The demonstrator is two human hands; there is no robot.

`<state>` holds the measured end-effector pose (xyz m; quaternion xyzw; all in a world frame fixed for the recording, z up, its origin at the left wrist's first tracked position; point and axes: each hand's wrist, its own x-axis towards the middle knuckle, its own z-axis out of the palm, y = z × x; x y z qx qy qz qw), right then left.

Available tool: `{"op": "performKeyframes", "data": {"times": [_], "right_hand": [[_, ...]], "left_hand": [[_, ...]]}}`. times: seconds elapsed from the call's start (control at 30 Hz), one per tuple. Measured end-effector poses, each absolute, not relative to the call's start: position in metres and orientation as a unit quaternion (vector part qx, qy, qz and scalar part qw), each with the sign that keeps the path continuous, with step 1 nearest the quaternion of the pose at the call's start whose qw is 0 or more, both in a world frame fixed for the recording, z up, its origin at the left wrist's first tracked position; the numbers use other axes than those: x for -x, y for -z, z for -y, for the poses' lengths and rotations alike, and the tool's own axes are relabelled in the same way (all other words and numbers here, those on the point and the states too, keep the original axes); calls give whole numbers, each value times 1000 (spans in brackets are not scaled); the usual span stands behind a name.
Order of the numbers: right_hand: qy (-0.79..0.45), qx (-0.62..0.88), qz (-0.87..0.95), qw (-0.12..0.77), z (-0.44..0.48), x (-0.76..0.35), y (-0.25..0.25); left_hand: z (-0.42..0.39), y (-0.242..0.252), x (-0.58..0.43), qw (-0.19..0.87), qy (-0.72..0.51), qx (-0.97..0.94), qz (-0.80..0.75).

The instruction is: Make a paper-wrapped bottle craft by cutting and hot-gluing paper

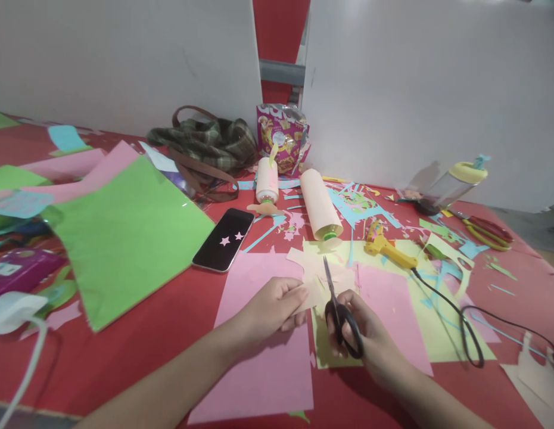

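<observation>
Between the thumb and fingers of my left hand (279, 305) is a small piece of cream paper (310, 296), held over a pink sheet (263, 369). My right hand (360, 333) is wrapped around the black handles of a pair of scissors (344, 322). The blades point up and away, just right of the cream paper, and look nearly closed. Beyond the hands lie more cream paper scraps (330, 271). A yellow sheet (451, 342) and more pink paper (393, 304) are spread at the right.
A yellow glue gun (391, 249) with a black cord lies right. Paper-wrapped bottles (319, 202), a phone (224, 239) with pink stars, and a snack bag (283, 140) are farther back. Green sheets (129, 238) cover the left. Pliers (486, 231) and a clear bottle (453, 185) sit far right.
</observation>
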<state>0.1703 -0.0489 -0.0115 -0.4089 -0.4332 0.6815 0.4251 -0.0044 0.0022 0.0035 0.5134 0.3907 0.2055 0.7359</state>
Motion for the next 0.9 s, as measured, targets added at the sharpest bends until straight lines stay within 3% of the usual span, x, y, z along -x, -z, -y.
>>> {"op": "performKeyframes", "data": {"times": [0.27,0.6,0.9], "right_hand": [[-615,408,440,512,47,-171,10],[-580,472,449,488,48,-169,11],[-492,534,525,444,45,-173,13]], "left_hand": [[5,-16,0,689,-91,-624,-356],[11,-9,-4,641,-77,-679,-351],[6,-16,-5,464,-134,-800,-355]]}}
